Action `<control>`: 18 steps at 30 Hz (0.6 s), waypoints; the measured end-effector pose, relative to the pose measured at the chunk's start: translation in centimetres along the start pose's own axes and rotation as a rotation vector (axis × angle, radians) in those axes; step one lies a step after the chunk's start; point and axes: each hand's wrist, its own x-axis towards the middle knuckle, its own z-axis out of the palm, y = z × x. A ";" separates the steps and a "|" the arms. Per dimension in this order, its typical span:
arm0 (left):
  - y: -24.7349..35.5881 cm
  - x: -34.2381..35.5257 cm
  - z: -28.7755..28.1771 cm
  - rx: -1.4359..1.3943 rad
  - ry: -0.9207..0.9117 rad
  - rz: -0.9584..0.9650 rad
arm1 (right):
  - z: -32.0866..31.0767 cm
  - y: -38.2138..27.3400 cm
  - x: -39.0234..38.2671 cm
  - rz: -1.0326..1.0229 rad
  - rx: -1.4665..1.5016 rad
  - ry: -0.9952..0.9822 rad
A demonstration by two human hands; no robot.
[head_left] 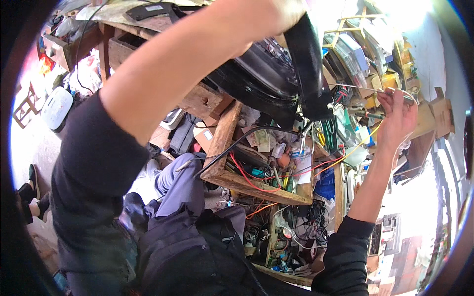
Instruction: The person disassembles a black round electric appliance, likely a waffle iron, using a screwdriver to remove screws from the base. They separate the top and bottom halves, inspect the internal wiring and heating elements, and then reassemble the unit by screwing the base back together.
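Observation:
A large black plastic casing [303,59] stands tilted at the top centre, with what look like electronic parts [274,47] inside it. My left hand [276,22] reaches across the top and grips the casing's upper part; most of its fingers are hidden or washed out by glare. Off to the right, my right hand [397,116] is closed around a screwdriver [363,88]. Its long thin shaft points left, toward the casing's right edge. Whether the tip touches the casing, I cannot tell. A black cable [232,150] runs from below the casing down to the left.
Below the casing, an open wooden drawer [256,186] holds tools, a banknote [264,140] and loose parts. Red wire [237,167] and orange wire [328,167] trail over it. Tangled cables [316,217] fill a lower compartment. Boxes [437,116] crowd the right. Another person's feet [37,192] show at far left.

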 end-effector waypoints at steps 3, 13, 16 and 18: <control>-1.9 0.8 3.2 -0.661 0.074 -0.381 | -1.2 1.6 -0.4 0.034 -0.015 -0.006; -4.1 2.3 5.7 -1.167 0.099 -0.580 | 0.3 0.0 1.2 0.033 -0.035 -0.068; -4.4 3.2 6.6 -1.229 0.191 -0.607 | -0.1 0.5 1.8 0.070 -0.034 -0.081; -4.4 4.5 7.4 -1.197 0.227 -0.667 | -1.2 0.9 2.3 0.106 -0.026 -0.108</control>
